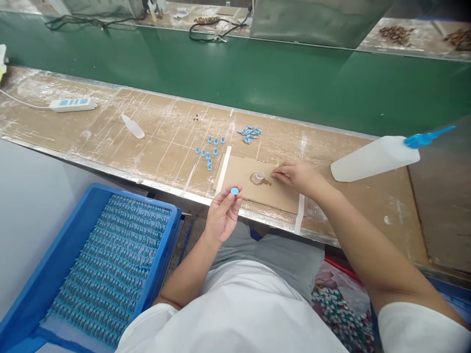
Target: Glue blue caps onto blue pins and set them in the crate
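My left hand (222, 212) pinches a small round blue disc-like piece (234, 191) between thumb and fingers, just past the table's front edge. Over the cardboard sheet (246, 166), the fingers of my right hand (294, 175) are pressed together; whatever they may hold is too small to make out. Left of those fingers a small clear cup (259, 177) stands on the cardboard, a dark wet spot beside it. Several blue pieces with round bases (209, 155) stand left of the cardboard. A pile of small blue parts (249, 133) lies behind it.
A big white bottle with a blue nozzle (375, 158) lies at right. Further left are a small squeeze bottle (133, 126) and a power strip (72, 104). A blue crate (90, 196) of blue parts stands below left. Behind the table runs a green belt (206, 68).
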A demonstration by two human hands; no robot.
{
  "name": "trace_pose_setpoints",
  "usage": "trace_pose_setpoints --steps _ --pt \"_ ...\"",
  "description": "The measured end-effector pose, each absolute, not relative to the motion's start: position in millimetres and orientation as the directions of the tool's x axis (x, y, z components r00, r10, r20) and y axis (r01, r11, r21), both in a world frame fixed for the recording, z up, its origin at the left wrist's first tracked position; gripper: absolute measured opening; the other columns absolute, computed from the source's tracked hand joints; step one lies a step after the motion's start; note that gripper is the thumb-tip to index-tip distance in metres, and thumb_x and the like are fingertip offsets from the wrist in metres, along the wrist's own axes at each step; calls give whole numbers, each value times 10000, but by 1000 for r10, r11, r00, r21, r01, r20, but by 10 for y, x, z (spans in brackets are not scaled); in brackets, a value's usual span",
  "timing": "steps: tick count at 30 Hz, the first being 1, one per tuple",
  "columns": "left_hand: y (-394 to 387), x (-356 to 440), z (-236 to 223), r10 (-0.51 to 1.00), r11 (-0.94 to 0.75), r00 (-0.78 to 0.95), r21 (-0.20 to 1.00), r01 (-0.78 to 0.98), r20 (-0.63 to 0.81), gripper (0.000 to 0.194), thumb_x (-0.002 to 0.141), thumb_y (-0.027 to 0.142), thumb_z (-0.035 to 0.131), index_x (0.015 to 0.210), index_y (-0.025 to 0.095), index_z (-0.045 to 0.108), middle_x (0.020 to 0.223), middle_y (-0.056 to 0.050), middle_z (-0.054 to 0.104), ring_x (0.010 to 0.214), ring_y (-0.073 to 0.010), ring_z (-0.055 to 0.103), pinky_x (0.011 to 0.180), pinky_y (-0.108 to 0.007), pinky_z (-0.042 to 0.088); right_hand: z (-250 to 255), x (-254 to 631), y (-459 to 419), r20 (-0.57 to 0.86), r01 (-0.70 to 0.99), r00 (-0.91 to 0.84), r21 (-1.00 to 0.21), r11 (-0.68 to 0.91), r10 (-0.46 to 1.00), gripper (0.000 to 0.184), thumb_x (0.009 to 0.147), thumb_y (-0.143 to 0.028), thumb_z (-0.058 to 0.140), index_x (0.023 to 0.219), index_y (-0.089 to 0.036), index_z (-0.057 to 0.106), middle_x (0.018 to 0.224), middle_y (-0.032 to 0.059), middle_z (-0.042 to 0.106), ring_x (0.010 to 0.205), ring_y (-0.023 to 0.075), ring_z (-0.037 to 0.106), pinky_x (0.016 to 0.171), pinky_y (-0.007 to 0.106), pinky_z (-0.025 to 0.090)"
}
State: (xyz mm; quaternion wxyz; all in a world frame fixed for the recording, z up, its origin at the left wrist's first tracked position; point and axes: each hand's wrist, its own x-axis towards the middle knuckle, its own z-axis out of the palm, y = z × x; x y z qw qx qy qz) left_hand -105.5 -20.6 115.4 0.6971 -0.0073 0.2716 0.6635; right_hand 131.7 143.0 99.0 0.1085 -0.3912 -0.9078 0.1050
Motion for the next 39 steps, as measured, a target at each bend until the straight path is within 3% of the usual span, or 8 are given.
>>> trace_pose_setpoints --steps 5,10,13,17,20,22,30,39 --pt "-245 -1032 1155 906 143 -11 329 -934 -424 179 842 58 631 962 139 736 998 -60 745 828 -60 710 781 -111 562 860 1319 1324 263 775 -456 -353 525 850 221 832 -416 686 940 -231 738 797 28 754 711 212 708 630 322 523" --pt "-250 -1020 1157 908 152 2 322 -934 -420 189 851 54 611 962 145 733 991 -56 744 828 -58 708 777 -108 560 739 1303 1196 414 730 -406 -389 562 815 230 886 -442 626 903 -253 756 925 32 772 787 217 727 700 336 556" --pt "-249 -1016 1154 908 157 6 326 -932 -418 186 845 56 618 961 150 729 987 -51 742 824 -56 706 774 -106 558 718 1290 1147 428 708 -385 -431 559 818 203 895 -409 617 938 -270 758 975 27 767 868 224 728 758 353 571" --pt "-254 -1003 1154 901 171 12 329 -929 -433 175 827 60 643 958 146 720 983 -50 739 820 -57 706 773 -108 558 719 1219 1100 389 654 -191 -634 412 901 211 838 -407 684 954 -250 765 917 37 772 792 220 731 738 363 596" --pt "-251 -986 1156 899 177 16 330 -927 -437 171 816 66 658 958 142 715 984 -49 738 813 -58 706 766 -110 560 754 1096 1038 337 469 8 -833 294 942 281 813 -421 710 1005 -221 756 936 48 770 783 221 734 740 369 608" --pt "-249 -977 1158 899 179 18 328 -928 -438 172 813 67 660 958 141 715 984 -50 739 814 -59 706 766 -112 560 794 1001 984 329 395 54 -874 283 943 288 808 -420 716 1011 -219 754 930 46 771 789 224 734 745 375 609" --pt "-290 -978 1191 883 207 10 372 -905 -468 166 822 91 661 959 160 723 1023 -48 736 821 -57 696 794 -129 553 794 804 888 476 555 5 -733 393 879 243 838 -429 677 1009 -271 747 943 36 765 834 225 729 815 390 601" --pt "-293 -980 1160 890 214 41 338 -917 -454 157 820 101 667 954 157 725 973 -44 733 800 -58 692 750 -119 562 643 826 937 544 530 -78 -687 497 835 136 838 -361 684 940 -298 748 954 35 759 899 260 721 851 456 587"
